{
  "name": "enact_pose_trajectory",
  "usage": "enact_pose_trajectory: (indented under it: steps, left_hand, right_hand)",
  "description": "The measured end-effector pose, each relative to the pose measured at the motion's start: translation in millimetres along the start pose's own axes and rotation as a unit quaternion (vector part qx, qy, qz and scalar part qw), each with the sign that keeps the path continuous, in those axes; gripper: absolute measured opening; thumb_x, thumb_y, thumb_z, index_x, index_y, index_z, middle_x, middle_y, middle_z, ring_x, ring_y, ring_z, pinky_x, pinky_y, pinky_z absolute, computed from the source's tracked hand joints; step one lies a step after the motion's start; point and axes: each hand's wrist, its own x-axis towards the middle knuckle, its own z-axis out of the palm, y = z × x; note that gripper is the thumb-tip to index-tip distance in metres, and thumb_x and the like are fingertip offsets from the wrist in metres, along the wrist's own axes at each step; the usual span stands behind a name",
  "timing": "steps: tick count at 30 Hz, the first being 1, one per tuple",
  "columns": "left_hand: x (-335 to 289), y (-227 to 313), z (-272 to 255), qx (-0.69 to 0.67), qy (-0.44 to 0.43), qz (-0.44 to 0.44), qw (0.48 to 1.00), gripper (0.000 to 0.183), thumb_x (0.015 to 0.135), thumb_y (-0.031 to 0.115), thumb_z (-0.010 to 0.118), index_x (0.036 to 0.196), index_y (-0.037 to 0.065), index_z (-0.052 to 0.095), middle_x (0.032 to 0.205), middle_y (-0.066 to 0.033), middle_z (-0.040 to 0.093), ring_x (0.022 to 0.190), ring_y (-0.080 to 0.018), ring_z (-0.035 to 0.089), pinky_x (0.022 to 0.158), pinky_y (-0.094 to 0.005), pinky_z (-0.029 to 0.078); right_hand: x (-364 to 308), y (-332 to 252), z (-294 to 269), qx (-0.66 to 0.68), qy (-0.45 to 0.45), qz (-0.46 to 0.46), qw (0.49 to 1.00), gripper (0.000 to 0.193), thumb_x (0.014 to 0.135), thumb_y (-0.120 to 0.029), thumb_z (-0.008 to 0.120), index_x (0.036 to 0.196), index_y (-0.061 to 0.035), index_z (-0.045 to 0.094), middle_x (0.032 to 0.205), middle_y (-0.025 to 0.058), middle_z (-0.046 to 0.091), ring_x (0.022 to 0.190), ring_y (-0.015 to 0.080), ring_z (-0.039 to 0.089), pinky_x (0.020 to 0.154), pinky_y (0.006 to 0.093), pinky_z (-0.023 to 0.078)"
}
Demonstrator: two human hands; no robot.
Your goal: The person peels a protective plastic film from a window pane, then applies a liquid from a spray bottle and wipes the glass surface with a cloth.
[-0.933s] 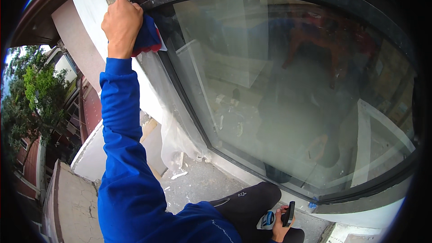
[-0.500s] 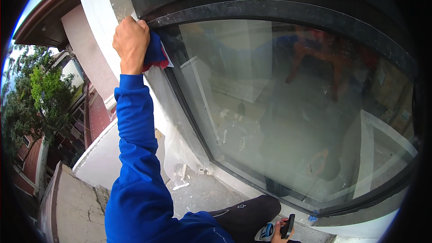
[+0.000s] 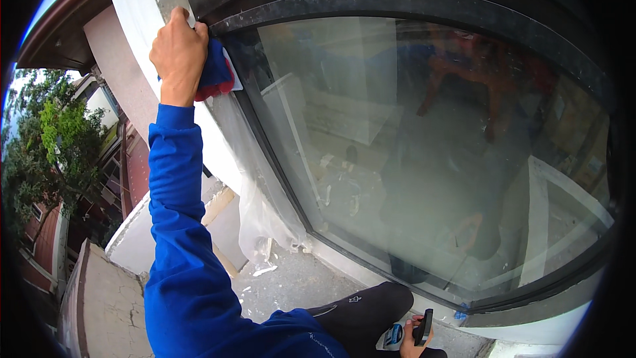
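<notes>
My left hand (image 3: pixel 179 53) reaches up at the upper left with its fingers closed on a blue, red and white cloth (image 3: pixel 217 71). The cloth hangs against the dark frame at the left edge of a large glass window (image 3: pixel 344 159). Low down at the right, beside my knee, my right hand (image 3: pixel 414 339) is wrapped round a spray bottle (image 3: pixel 393 337) with a black trigger head and a label on its clear body. Part of the bottle is hidden by my fingers.
Thin plastic sheeting (image 3: pixel 255 179) hangs down the wall left of the window. Below lies a concrete ledge (image 3: pixel 285 278) with white scraps on it. Leftward are a cracked low wall (image 3: pixel 116 298), a tree (image 3: pixel 59 126) and a brown-edged roof (image 3: pixel 59 26).
My left hand and the cloth have shifted slightly left and up in view, and my left forearm has swung left. The right hand still holds the spray bottle, nearly in place.
</notes>
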Motion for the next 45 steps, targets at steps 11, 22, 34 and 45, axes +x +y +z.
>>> enact_pose_trajectory:
  steps: [11, 22, 34, 45]
  left_hand:
    - [-7, -35, -12, -0.121, 0.062, 0.007, 0.991, 0.028, 0.087, 0.026, 0.065, 0.108, 0.01, 0.076, 0.09, -0.0135, 0.074, 0.086, -0.0345, 0.072, 0.081, -0.0435, 0.057]
    - [11, -15, -12, -0.064, -0.045, 0.046, 0.996, 0.029, 0.09, 0.032, 0.068, 0.106, 0.01, 0.078, 0.094, -0.0206, 0.075, 0.091, -0.0397, 0.073, 0.084, -0.046, 0.056]
    - [-26, -25, 1, -0.064, 0.0, 0.061, 0.996, 0.023, 0.091, 0.019, 0.058, 0.089, -0.001, 0.068, 0.085, -0.0247, 0.072, 0.08, -0.0455, 0.069, 0.075, -0.0515, 0.055]
    - [-178, -58, 17, -0.38, -0.036, -0.193, 0.904, 0.019, 0.1, 0.015, 0.066, 0.091, -0.001, 0.063, 0.067, 0.0002, 0.06, 0.059, -0.0048, 0.047, 0.054, -0.0235, 0.037]
  right_hand:
    - [1, -8, 0, 0.038, -0.017, 0.068, 0.997, 0.03, 0.095, -0.01, 0.073, 0.122, -0.0001, 0.065, 0.094, 0.0034, 0.065, 0.082, 0.013, 0.059, 0.074, 0.0308, 0.051]
    - [6, -27, 7, 0.063, -0.001, 0.04, 0.997, 0.028, 0.093, -0.009, 0.073, 0.118, 0.0007, 0.063, 0.092, 0.004, 0.063, 0.081, 0.014, 0.058, 0.073, 0.0323, 0.051]
    - [7, -33, 8, 0.037, 0.019, 0.051, 0.998, 0.019, 0.088, -0.009, 0.074, 0.101, 0.002, 0.066, 0.088, 0.0076, 0.063, 0.078, 0.0153, 0.06, 0.072, 0.0312, 0.048]
    - [6, -21, 11, 0.051, 0.035, 0.069, 0.996, 0.024, 0.089, -0.007, 0.073, 0.108, 0.0025, 0.062, 0.086, 0.0084, 0.063, 0.073, 0.0158, 0.062, 0.071, 0.0307, 0.048]
